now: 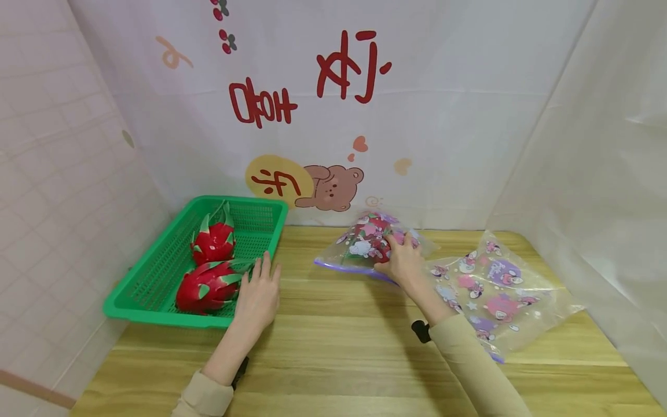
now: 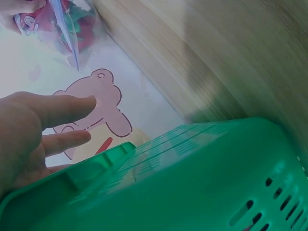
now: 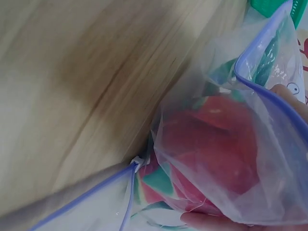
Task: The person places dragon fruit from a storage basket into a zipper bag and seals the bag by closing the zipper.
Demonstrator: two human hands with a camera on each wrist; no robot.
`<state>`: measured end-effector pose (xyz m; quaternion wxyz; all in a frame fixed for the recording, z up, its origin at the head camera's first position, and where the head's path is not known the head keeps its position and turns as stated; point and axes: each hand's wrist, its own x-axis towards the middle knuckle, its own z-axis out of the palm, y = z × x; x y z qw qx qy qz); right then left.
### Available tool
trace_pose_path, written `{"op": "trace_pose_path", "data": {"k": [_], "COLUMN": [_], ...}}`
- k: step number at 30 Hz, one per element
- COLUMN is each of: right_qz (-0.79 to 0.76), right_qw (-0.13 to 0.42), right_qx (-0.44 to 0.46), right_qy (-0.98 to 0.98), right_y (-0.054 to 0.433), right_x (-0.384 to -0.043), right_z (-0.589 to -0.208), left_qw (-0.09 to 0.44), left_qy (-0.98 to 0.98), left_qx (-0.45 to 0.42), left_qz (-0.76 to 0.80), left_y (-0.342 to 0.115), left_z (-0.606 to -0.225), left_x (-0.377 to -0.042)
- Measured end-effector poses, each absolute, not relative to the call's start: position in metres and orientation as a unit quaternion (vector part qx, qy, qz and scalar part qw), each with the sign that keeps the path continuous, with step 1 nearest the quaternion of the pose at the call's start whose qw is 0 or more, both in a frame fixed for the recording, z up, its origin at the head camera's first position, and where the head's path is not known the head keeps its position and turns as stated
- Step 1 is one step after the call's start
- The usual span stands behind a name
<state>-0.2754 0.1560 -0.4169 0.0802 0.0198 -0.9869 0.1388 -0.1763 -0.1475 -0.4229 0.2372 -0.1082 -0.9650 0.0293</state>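
My left hand (image 1: 259,298) reaches over the near right rim of a green plastic basket (image 1: 156,318), fingers extended. Inside the basket lie two red dragon fruits with green-tipped scales, one farther back (image 1: 213,243) and one nearer (image 1: 204,289), close to my left fingertips. With my right hand (image 1: 405,263) I grip a clear printed zip bag (image 1: 350,253) from above, thumb and fingers spread around its filled part. Through the film in the right wrist view shows a red dragon fruit (image 3: 211,139) with green tips. The bag's purple zip edge faces me.
Another clear printed zip bag (image 1: 502,307) lies flat at the right of the wooden table (image 1: 323,359). A white backdrop (image 1: 448,145) with a cartoon bear rises behind the table, and a tiled-pattern sheet (image 1: 47,174) hangs at the left.
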Motion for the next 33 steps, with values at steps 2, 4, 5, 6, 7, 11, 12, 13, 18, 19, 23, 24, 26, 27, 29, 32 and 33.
{"op": "trace_pose_path", "data": {"k": [2,4,5,6,7,11,12,13,18,19,23,24,26,27,29,32,33], "right_qz": [0.14,0.141,0.139,0.14,0.141,0.148,0.151,0.152,0.16,0.163,0.174,0.177,0.181,0.181,0.183,0.182,0.182], "right_qw": [0.077,0.075,0.073,0.072,0.071,0.067,0.067,0.066,0.074,0.075,0.085,0.088,0.1,0.108,0.121,0.138,0.139], "right_qx": [0.009,0.001,-0.004,-0.008,-0.013,-0.037,-0.044,-0.052,-0.083,-0.087,-0.102,-0.105,-0.108,-0.108,-0.105,-0.083,-0.074], "right_qy": [-0.987,-0.987,-0.988,-0.988,-0.987,-0.986,-0.985,-0.985,-0.981,-0.98,-0.976,-0.975,-0.972,-0.972,-0.97,-0.97,-0.971], "right_y": [0.16,0.165,0.167,0.17,0.173,0.185,0.188,0.191,0.21,0.214,0.231,0.235,0.243,0.247,0.252,0.257,0.258], "right_x": [-0.274,-0.272,-0.271,-0.27,-0.27,-0.268,-0.267,-0.267,-0.266,-0.266,-0.265,-0.265,-0.264,-0.263,-0.262,-0.26,-0.258], "right_z": [-0.416,-0.415,-0.415,-0.415,-0.415,-0.415,-0.416,-0.416,-0.417,-0.417,-0.419,-0.42,-0.422,-0.423,-0.426,-0.429,-0.429], "left_qw": [0.236,0.233,0.233,0.232,0.231,0.235,0.237,0.239,0.244,0.244,0.245,0.245,0.24,0.237,0.233,0.23,0.229], "left_qy": [-0.965,-0.966,-0.966,-0.966,-0.966,-0.966,-0.966,-0.966,-0.965,-0.965,-0.964,-0.965,-0.966,-0.966,-0.967,-0.968,-0.968], "left_qx": [-0.108,-0.108,-0.108,-0.108,-0.108,-0.104,-0.102,-0.1,-0.094,-0.095,-0.099,-0.099,-0.1,-0.1,-0.1,-0.099,-0.099], "left_qz": [0.03,0.031,0.032,0.032,0.032,0.024,0.02,0.017,0.009,0.01,0.01,0.009,0.007,0.007,0.007,0.005,0.004], "left_y": [-0.147,-0.147,-0.147,-0.147,-0.147,-0.147,-0.147,-0.147,-0.148,-0.148,-0.147,-0.146,-0.146,-0.146,-0.146,-0.147,-0.147], "left_z": [-0.422,-0.422,-0.421,-0.421,-0.421,-0.421,-0.421,-0.421,-0.421,-0.421,-0.421,-0.421,-0.421,-0.421,-0.42,-0.42,-0.42], "left_x": [-0.176,-0.176,-0.175,-0.175,-0.175,-0.174,-0.174,-0.174,-0.174,-0.174,-0.175,-0.175,-0.175,-0.175,-0.174,-0.173,-0.173]}}
